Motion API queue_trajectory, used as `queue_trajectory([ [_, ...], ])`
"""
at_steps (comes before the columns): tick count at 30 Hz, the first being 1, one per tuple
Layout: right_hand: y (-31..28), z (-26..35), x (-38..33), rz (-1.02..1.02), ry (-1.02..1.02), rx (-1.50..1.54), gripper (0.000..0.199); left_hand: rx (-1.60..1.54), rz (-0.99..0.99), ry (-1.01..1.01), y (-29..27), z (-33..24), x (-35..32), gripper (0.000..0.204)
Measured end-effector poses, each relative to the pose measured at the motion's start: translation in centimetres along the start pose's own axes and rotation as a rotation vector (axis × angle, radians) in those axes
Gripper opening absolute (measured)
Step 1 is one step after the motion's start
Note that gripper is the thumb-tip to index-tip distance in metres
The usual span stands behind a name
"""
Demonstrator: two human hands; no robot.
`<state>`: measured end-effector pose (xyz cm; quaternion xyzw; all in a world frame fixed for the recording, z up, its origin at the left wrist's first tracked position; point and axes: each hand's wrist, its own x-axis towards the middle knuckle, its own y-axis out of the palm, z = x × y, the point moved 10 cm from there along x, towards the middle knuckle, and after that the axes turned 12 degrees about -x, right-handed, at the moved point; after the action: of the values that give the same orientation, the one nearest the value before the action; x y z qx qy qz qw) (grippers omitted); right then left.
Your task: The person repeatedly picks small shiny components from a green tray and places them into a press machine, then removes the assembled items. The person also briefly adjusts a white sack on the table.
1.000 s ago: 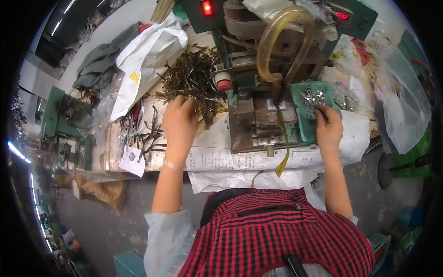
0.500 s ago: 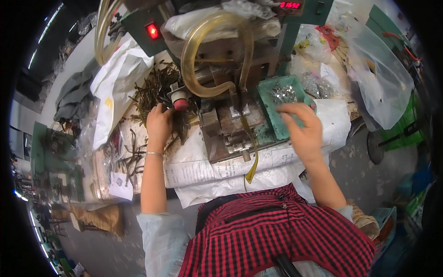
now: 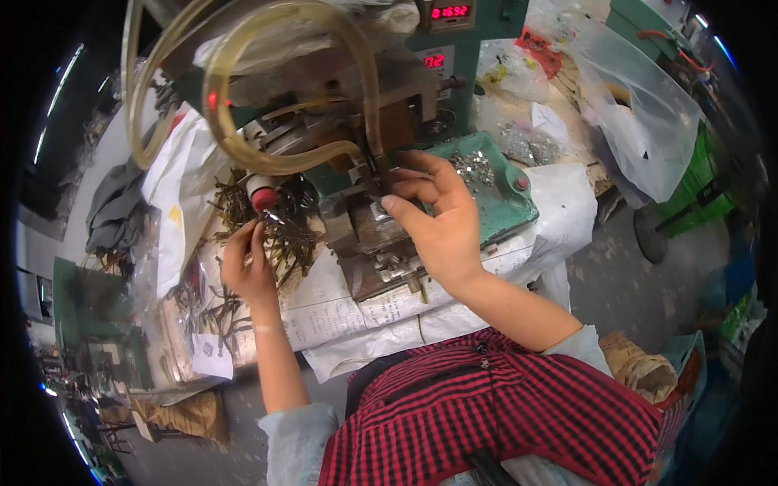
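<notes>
My right hand (image 3: 446, 223) reaches in over the press's metal work block (image 3: 373, 231). Its thumb and fingers close together beside the tool head (image 3: 373, 174); anything between them is too small or hidden to name. Behind the wrist, a green tray (image 3: 506, 220) holds small shiny metal pieces (image 3: 476, 168). My left hand (image 3: 250, 267) is just below a red push button (image 3: 263, 198), at the edge of a heap of olive-brown strips (image 3: 296, 235). Its fingers are drawn together upward, and what they hold, if anything, cannot be made out. An olive strip end (image 3: 423, 292) shows at the block's front.
A thick yellowish hose (image 3: 219, 97) loops in front of the press. White printed sheeting (image 3: 324, 300) lies under the machine. A clear plastic bag (image 3: 644, 113) hangs at the right, and a white sack (image 3: 178, 186) lies at the left.
My right hand has moved left from the green tray to the press's work block. My left hand has drawn back from beside the red button. The whole view has shifted, with the machine further left.
</notes>
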<state>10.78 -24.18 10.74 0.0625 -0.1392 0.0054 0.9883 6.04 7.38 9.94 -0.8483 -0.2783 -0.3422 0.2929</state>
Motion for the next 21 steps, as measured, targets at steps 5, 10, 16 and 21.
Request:
queue_trajectory([
  [5,-1.5,2.7,-1.4,0.156,-0.05,-0.312,0.059,-0.311,0.184,0.423,4.0,-16.4,-3.3,0.013],
  [10,-8.9,-4.5,2.7,0.013,0.079,-0.343,0.05,-0.209,0.336,0.554,8.5,-20.7,-5.1,0.031],
  [16,-17.4,-8.7,2.9,-0.243,0.092,-0.69,0.035,-0.232,0.318,0.606,9.6,-20.8,-4.9,0.032],
  [21,-14.5,-8.0,0.4,-0.067,0.114,-1.114,0.014,-0.248,0.302,0.575,9.6,-20.3,-5.3,0.031],
])
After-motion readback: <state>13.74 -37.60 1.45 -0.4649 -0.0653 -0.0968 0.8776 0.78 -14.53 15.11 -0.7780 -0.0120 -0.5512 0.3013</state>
